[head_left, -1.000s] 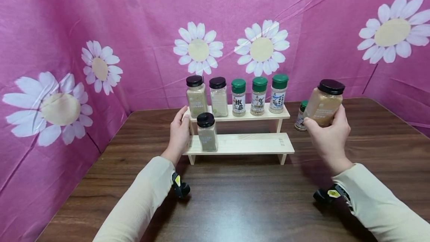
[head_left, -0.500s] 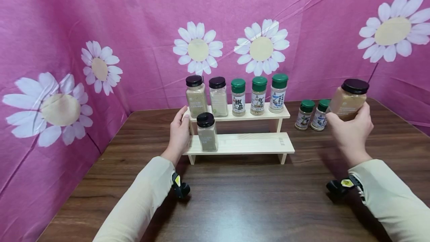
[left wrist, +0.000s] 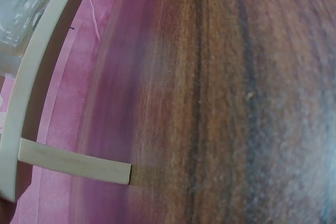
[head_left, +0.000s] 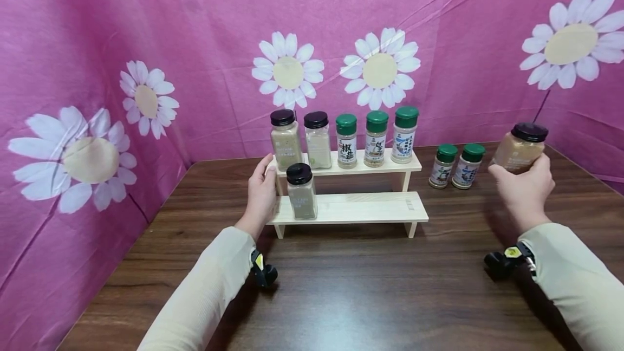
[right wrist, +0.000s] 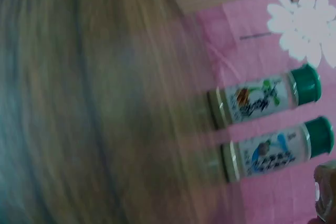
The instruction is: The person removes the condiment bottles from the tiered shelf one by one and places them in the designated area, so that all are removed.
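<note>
My right hand (head_left: 524,191) grips a square glass spice jar (head_left: 519,151) with a black lid and tan powder, right of two small green-capped spice bottles. In the right wrist view just a sliver of the jar (right wrist: 326,190) shows at the edge. My left hand (head_left: 259,194) holds the left end of a two-tier wooden rack (head_left: 361,210). On its lower tier, at the left, stands a black-lidded jar (head_left: 302,196) of greyish powder. Two black-lidded jars (head_left: 286,142) and several green-capped bottles (head_left: 376,140) line the upper tier.
The two green-capped bottles (head_left: 466,169) stand side by side on the dark wooden table (head_left: 341,286), right of the rack. A pink cloth (head_left: 219,42) printed with white daisies hangs behind and along both sides.
My right hand has carried the tan-powder jar to the right and lower, uncovering the two green-capped bottles it overlapped before. My left hand stays at the rack's end.
</note>
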The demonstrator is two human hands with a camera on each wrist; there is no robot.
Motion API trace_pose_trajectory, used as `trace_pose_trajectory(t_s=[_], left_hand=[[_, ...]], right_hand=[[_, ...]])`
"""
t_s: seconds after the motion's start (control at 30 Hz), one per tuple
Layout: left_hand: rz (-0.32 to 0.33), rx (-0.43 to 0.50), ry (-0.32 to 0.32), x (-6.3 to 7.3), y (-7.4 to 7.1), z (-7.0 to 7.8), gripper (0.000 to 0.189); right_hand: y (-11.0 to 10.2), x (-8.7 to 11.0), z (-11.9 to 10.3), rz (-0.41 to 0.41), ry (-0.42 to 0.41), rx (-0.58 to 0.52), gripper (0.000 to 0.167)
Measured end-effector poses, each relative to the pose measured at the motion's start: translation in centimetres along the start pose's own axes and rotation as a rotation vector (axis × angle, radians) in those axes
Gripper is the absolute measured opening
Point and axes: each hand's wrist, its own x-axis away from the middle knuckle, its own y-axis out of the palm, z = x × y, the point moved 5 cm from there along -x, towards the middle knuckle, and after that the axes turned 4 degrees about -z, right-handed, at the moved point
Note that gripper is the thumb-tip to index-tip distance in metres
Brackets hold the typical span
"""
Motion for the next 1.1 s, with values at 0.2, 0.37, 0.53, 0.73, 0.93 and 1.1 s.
trace_pose_trajectory(t_s=[0.2, 0.37, 0.53, 0.73, 0.93, 1.1], left_hand=[[-0.006, 0.015, -0.003, 0.0, 0.0, 0.0, 0.04], [-0.002, 0.013, 0.009, 0.0, 0.1, 0.1, 0.039], [-0.003, -0.007, 0.012, 0.0, 0.0, 0.2, 0.04], [-0.016, -0.008, 0.004, -0.2, 0.1, 0.0, 0.04], [-0.028, -0.03, 0.021, -0.3, 0.3, 0.1, 0.04], [-0.024, -0.015, -0.007, -0.2, 0.1, 0.1, 0.04]], right_hand=[[0.4, -0.9, 0.8, -0.06, -0.048, 0.07, 0.071], [0.7, -1.5, 1.0, -0.114, -0.074, 0.096, 0.071], [1.2, -2.3, 1.7, -0.163, -0.092, 0.129, 0.071], [1.4, -3.0, 3.2, -0.203, -0.107, 0.171, 0.071], [1.7, -3.4, 3.9, -0.246, -0.134, 0.197, 0.07], [2.6, -3.5, 4.2, -0.275, -0.145, 0.169, 0.068]])
